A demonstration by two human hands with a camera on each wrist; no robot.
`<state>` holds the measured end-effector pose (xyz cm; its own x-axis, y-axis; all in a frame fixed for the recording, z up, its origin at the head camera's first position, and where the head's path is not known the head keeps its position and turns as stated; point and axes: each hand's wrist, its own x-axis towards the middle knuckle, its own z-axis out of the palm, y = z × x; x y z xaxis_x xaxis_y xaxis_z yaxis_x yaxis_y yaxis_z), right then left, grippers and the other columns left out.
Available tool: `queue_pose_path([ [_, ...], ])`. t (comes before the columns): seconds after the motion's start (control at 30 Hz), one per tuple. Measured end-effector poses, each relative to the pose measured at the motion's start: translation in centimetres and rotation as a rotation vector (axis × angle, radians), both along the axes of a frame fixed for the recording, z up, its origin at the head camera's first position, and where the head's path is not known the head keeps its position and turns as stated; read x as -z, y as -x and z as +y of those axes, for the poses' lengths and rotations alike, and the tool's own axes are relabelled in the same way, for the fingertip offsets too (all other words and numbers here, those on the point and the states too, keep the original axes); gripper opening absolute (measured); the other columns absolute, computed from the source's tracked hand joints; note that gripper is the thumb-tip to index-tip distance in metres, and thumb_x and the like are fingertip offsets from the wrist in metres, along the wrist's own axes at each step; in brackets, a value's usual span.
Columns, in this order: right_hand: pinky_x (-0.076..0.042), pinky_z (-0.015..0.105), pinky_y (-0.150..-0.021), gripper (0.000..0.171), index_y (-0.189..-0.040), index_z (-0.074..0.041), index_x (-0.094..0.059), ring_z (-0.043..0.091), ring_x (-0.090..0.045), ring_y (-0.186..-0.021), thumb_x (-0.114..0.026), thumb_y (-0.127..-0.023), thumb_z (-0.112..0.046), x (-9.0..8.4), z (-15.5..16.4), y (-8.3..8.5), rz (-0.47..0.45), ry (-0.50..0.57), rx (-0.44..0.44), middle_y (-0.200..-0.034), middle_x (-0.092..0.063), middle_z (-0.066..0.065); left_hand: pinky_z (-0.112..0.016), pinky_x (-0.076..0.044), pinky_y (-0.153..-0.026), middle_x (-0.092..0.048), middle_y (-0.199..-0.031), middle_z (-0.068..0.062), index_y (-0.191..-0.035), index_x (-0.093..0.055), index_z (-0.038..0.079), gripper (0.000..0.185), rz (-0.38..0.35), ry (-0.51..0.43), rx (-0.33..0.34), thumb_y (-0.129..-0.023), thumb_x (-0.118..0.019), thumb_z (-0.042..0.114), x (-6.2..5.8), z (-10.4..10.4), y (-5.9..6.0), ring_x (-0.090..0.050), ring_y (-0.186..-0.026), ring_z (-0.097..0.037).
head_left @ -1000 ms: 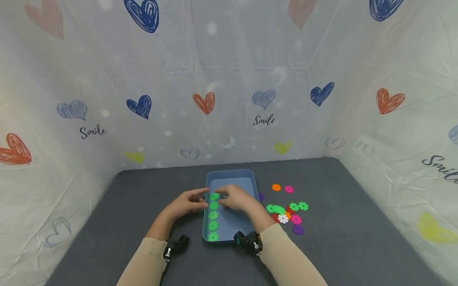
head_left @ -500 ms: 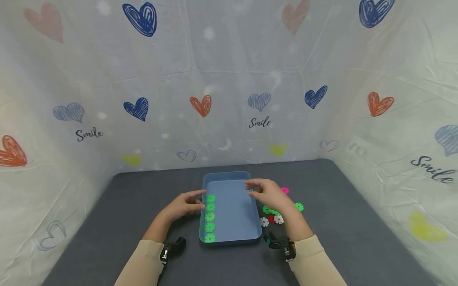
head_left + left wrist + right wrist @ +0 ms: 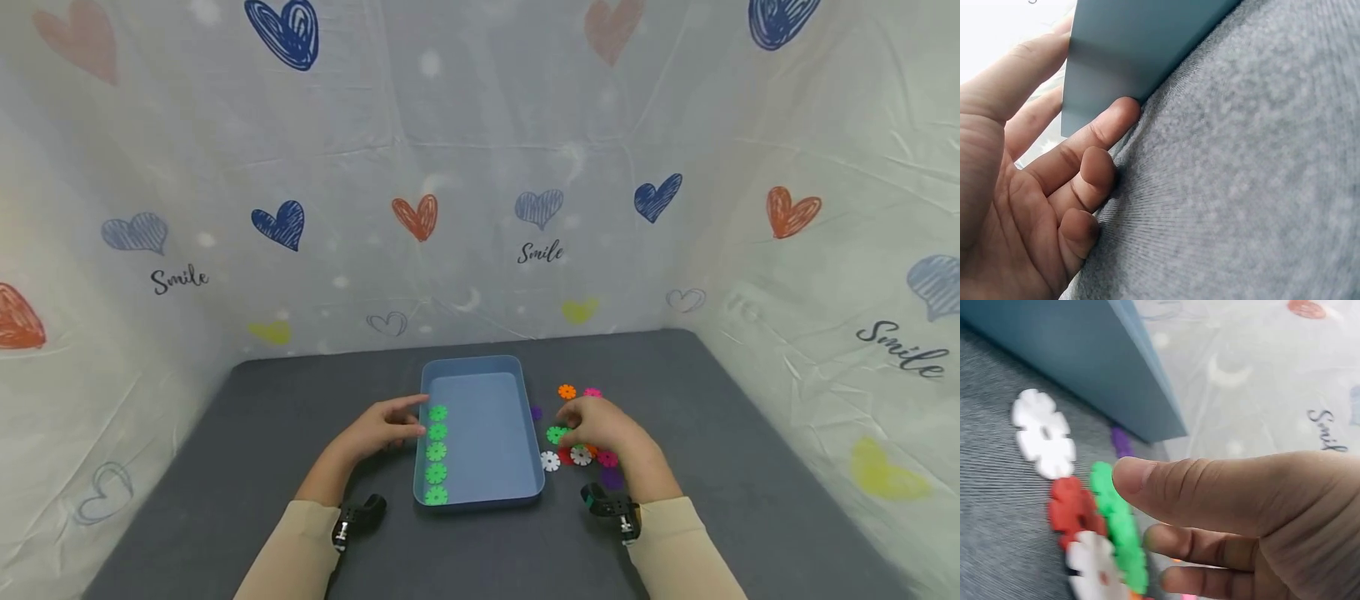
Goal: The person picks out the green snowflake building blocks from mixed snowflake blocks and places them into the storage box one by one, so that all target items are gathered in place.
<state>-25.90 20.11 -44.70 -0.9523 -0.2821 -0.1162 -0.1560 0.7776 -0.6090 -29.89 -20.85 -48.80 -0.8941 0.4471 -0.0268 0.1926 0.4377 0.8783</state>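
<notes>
A shallow blue tray stands on the table, with several green flower-shaped discs in a column along its left side. My left hand rests at the tray's left wall; in the left wrist view a fingertip touches the blue wall, the other fingers loosely bent. Right of the tray, my right hand hovers over a loose group of flower discs. Its fingertips are beside a green disc. The right wrist view shows the thumb apart from the fingers, nothing visible between them.
Around my right hand lie white, orange, pink and purple discs, some overlapping. A red disc lies between two white ones. A printed curtain with hearts encloses the dark table.
My right hand has left the green column in the tray and moved right, across the tray's edge, to the loose discs. The left hand has stayed at the tray's left wall.
</notes>
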Motion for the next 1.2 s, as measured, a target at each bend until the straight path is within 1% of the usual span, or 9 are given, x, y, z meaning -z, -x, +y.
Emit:
queue_pose_path([
  [0.17, -0.054, 0.041, -0.074, 0.022, -0.101, -0.009, -0.078, 0.019, -0.063, -0.079, -0.088, -0.082, -0.015, 1.1, -0.5, 0.3, 0.041, -0.033, 0.006, -0.092, -0.07, -0.001, -0.031, -0.039, -0.052, -0.068, -0.096, -0.006, -0.152, -0.051, 0.011, 0.066, 0.013, 0.006, 0.001, -0.094, -0.078, 0.027, 0.0, 0.0, 0.1, -0.053, -0.066, -0.021],
  [0.3, -0.049, 0.035, -0.063, 0.012, -0.087, -0.013, -0.075, 0.013, -0.057, -0.062, -0.086, -0.083, -0.016, 1.7, -0.8, 0.5, 0.109, -0.054, -0.014, -0.074, -0.064, -0.007, -0.032, -0.039, -0.052, -0.068, -0.096, -0.006, -0.152, -0.051, 0.011, 0.066, 0.02, 0.007, 0.008, -0.094, -0.078, 0.027, -0.1, 0.0, 0.1, -0.053, -0.067, -0.021],
  [0.47, -0.037, 0.032, -0.058, 0.01, -0.074, -0.019, -0.068, 0.01, -0.045, -0.056, -0.078, -0.074, -0.017, 1.9, -1.0, 0.7, 0.239, -0.152, -0.047, -0.06, -0.051, -0.011, -0.032, -0.039, -0.053, -0.068, -0.096, -0.006, -0.152, -0.052, 0.012, 0.066, 0.015, 0.014, 0.01, -0.094, -0.078, 0.028, -0.1, -0.1, 0.1, -0.053, -0.067, -0.021],
  [0.53, -0.034, 0.033, -0.059, 0.008, -0.074, -0.02, -0.068, 0.011, -0.044, -0.056, -0.074, -0.071, -0.018, 1.7, -1.1, 0.7, 0.275, -0.176, -0.032, -0.059, -0.049, -0.011, -0.032, -0.039, -0.053, -0.068, -0.096, -0.005, -0.152, -0.052, 0.012, 0.066, 0.014, 0.015, 0.005, -0.094, -0.078, 0.029, -0.2, -0.1, 0.1, -0.053, -0.067, -0.021],
  [0.6, -0.037, 0.034, -0.061, 0.008, -0.079, -0.021, -0.07, 0.011, -0.046, -0.058, -0.073, -0.071, -0.02, 1.4, -1.1, 0.7, 0.291, -0.18, -0.003, -0.063, -0.053, -0.012, -0.031, -0.039, -0.053, -0.068, -0.096, -0.005, -0.152, -0.052, 0.013, 0.067, 0.01, 0.017, -0.002, -0.093, -0.079, 0.029, -0.2, -0.1, 0.0, -0.053, -0.067, -0.021],
  [0.77, -0.048, 0.038, -0.07, 0.023, -0.1, -0.015, -0.072, 0.012, -0.056, -0.071, -0.075, -0.078, -0.021, 0.1, -1.4, 0.2, 0.284, -0.086, 0.048, -0.082, -0.064, -0.007, -0.031, -0.039, -0.053, -0.068, -0.096, -0.004, -0.152, -0.051, 0.012, 0.068, 0.006, 0.017, -0.008, -0.092, -0.079, 0.029, -0.3, -0.1, -0.1, -0.053, -0.066, -0.019],
  [0.9, -0.05, 0.04, -0.075, 0.03, -0.111, -0.014, -0.069, 0.013, -0.058, -0.081, -0.074, -0.082, -0.018, -1.2, -2.0, -0.4, 0.257, 0.039, 0.062, -0.091, -0.065, -0.006, -0.03, -0.039, -0.053, -0.068, -0.096, -0.005, -0.152, -0.051, 0.011, 0.068, 0.006, 0.004, 0.0, -0.093, -0.079, 0.028, -0.2, 0.0, -0.2, -0.053, -0.065, -0.019],
  [1.03, -0.049, 0.04, -0.076, 0.034, -0.117, -0.015, -0.067, 0.016, -0.058, -0.085, -0.072, -0.084, -0.014, -2.3, -2.8, -1.0, 0.257, 0.18, 0.056, -0.095, -0.064, -0.004, -0.03, -0.039, -0.052, -0.068, -0.096, -0.005, -0.152, -0.051, 0.01, 0.067, 0.013, -0.004, 0.012, -0.093, -0.078, 0.028, -0.1, -0.1, -0.1, -0.053, -0.066, -0.02],
  [1.2, -0.05, 0.036, -0.071, 0.034, -0.119, -0.01, -0.066, 0.019, -0.06, -0.082, -0.07, -0.085, -0.005, -2.9, -4.6, -1.7, 0.246, 0.375, 0.003, -0.095, -0.064, 0.0, -0.031, -0.039, -0.052, -0.068, -0.096, -0.005, -0.152, -0.05, 0.008, 0.068, 0.017, -0.004, 0.017, -0.094, -0.078, 0.029, -0.2, -0.2, -0.1, -0.053, -0.066, -0.02],
])
